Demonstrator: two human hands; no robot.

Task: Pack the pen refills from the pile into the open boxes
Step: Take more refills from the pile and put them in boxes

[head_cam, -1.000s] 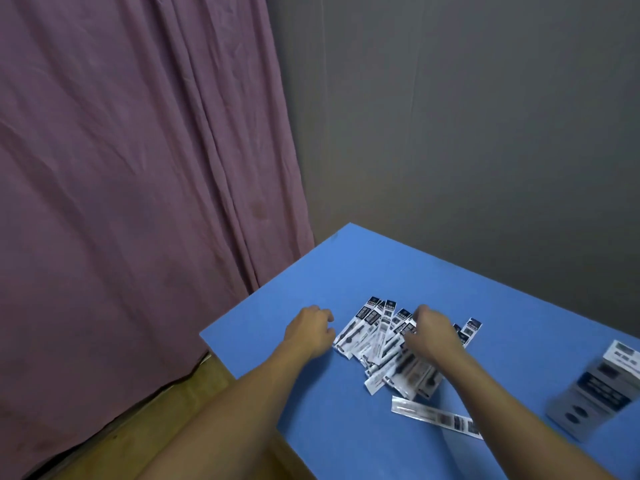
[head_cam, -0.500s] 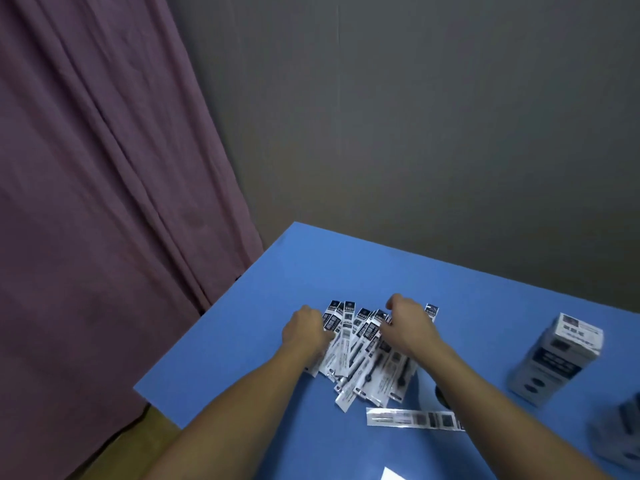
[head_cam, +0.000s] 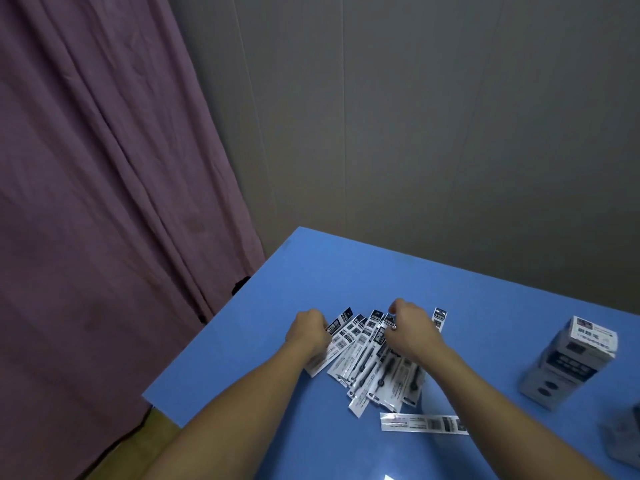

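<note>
A pile of pen refills point(head_cam: 367, 358) in clear black-and-white packets lies fanned out on the blue table point(head_cam: 311, 271). My left hand point(head_cam: 308, 332) rests curled on the pile's left edge, over the leftmost packet. My right hand point(head_cam: 410, 332) is curled on the pile's upper right part, its fingers pinching at the tops of packets. One single refill packet point(head_cam: 422, 423) lies apart, flat, nearer to me. A grey and white box point(head_cam: 571, 363) stands at the right. I cannot see whether its top is open.
Part of a second grey box point(head_cam: 627, 434) shows at the right edge. A purple curtain point(head_cam: 104, 202) hangs left of the table and a grey wall point(head_cam: 415, 116) stands behind it. The table's left edge drops to a wooden floor point(head_cam: 138, 441).
My head view has shifted a little. Both hands stay on the pile, the left one now slightly further over its left edge. The packets lie much as before.
</note>
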